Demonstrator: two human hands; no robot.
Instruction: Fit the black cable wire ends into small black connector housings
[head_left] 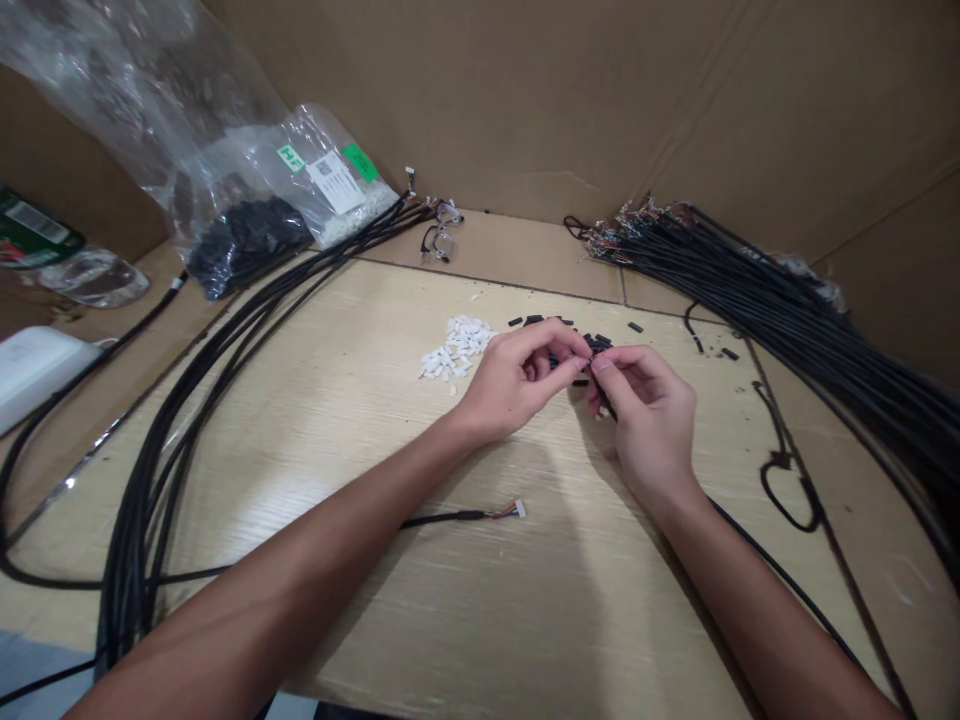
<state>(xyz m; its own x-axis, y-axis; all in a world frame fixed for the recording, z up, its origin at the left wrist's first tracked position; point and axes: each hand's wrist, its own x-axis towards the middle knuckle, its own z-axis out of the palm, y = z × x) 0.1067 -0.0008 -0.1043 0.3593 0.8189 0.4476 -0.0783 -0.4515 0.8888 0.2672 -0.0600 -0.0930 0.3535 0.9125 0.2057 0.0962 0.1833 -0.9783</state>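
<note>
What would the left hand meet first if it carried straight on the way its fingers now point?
Probably the right hand: the left hand points right, fingertips nearly touching its fingertips over the small black pieces. Depth is unclear.

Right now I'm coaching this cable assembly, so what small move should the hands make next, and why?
Probably press the small black piece home between the fingertips: the left hand and right hand already pinch it together above the table, beside the black pieces, so nothing else needs fetching.
</note>
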